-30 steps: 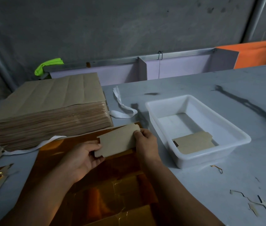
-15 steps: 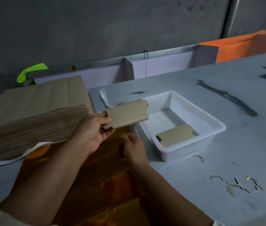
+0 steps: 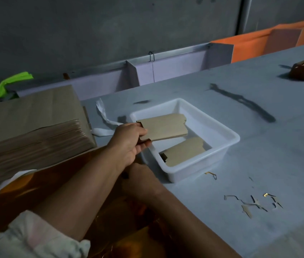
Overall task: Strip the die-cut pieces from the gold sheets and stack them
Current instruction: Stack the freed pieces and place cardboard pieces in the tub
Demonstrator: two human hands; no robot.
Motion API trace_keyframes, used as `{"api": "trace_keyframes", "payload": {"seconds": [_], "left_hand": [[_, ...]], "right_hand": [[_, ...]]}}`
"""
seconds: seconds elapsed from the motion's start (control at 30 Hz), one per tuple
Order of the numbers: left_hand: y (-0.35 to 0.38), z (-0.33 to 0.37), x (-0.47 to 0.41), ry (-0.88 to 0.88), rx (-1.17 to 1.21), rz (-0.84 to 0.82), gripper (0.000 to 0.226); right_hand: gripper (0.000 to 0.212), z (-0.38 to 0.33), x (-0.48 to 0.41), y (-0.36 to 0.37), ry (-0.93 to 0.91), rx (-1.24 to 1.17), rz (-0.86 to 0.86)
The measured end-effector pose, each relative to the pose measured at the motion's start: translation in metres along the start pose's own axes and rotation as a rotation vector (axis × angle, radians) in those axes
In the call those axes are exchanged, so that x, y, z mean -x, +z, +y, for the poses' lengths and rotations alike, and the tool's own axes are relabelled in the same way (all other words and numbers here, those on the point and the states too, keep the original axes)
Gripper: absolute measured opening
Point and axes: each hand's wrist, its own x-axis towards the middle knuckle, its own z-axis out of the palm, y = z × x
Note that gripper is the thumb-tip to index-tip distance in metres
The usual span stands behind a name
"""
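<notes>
Moved out over the tray, the left hand is pinching the die-cut piece, needing squaring onto the stack; the right hand is hiding its fingers.

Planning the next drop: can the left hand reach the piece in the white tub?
Likely yes: the left hand holds its own piece over the open tub, and nothing covers the piece inside.

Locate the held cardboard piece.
Head view, centre: the left hand holds the cardboard piece over the left side of the white tray, above the other piece lying inside.
</notes>
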Motion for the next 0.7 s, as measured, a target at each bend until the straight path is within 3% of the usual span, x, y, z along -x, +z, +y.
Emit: {"api": "trace_keyframes", "payload": {"seconds": [0.13, 0.2, 0.3, 0.37, 0.5, 0.7], "left_hand": [[-0.004, 0.005, -0.007, 0.001, 0.079, 0.053, 0.016], [-0.006, 0.005, -0.01, 0.017, 0.097, 0.047, 0.017], [-0.006, 0.001, -0.011, -0.001, 0.129, 0.051, 0.015], [-0.004, -0.003, -0.011, -0.014, 0.127, 0.058, 0.015], [0.007, -0.009, -0.011, -0.016, 0.078, 0.04, 0.019], [0.026, -0.018, -0.009, -0.011, 0.012, 0.024, 0.018]], "right_hand": [[0.017, -0.012, 0.011, -0.041, -0.082, 0.14, 0.092], [0.02, -0.012, 0.013, -0.062, -0.041, 0.059, 0.292], [0.02, 0.0, 0.008, -0.09, 0.061, -0.107, 0.732], [0.029, 0.015, 0.001, -0.108, 0.13, -0.138, 0.867], [0.045, 0.044, -0.014, -0.133, 0.258, -0.189, 0.759], [0.041, 0.065, -0.02, -0.145, 0.31, -0.31, 0.681]]}}
